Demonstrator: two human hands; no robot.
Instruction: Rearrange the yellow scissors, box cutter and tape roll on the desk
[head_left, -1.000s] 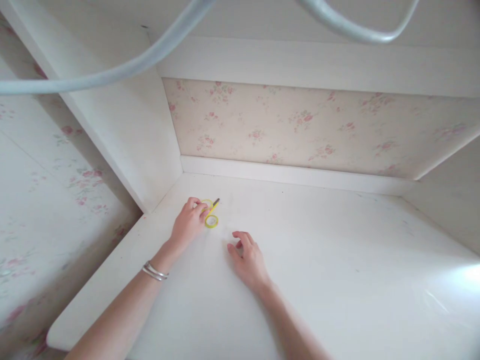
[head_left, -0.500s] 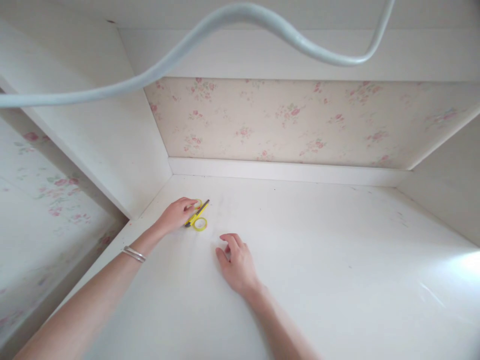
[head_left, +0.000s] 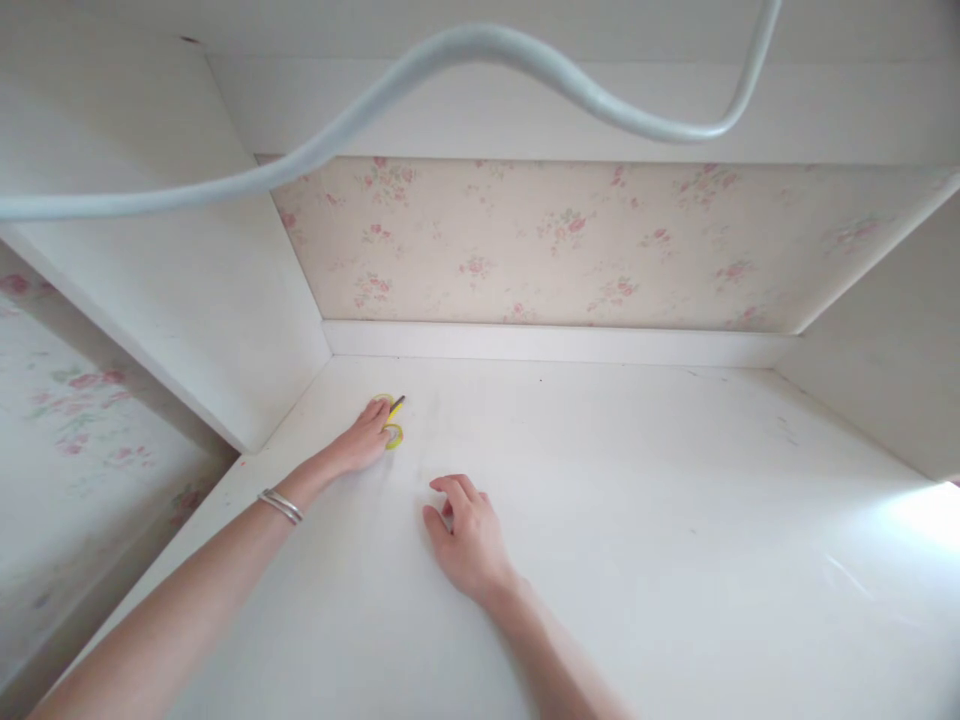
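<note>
The left hand point(head_left: 364, 437) lays its fingers close together over the yellow utility knife point(head_left: 397, 406), whose dark end sticks out past them; whether they pinch it cannot be told. One yellow tape roll point(head_left: 394, 437) lies at the thumb side, partly under the hand, and another yellow tape roll point(head_left: 382, 399) shows just beyond the fingertips. The right hand point(head_left: 469, 530) holds nothing, its fingers curled and its thumb apart from them, nearer the camera and to the right of the rolls. Silver bangles point(head_left: 280, 505) circle the left wrist.

All of this is on the white tabletop point(head_left: 637, 500), which stretches widely to the right. Its left edge runs diagonally beneath the left forearm. An upright side panel point(head_left: 217, 320) stands left of the knife, and a low back strip point(head_left: 525, 342) bounds the far edge below floral wallpaper point(head_left: 555, 250). A pale cable point(head_left: 480, 45) crosses the top of the view.
</note>
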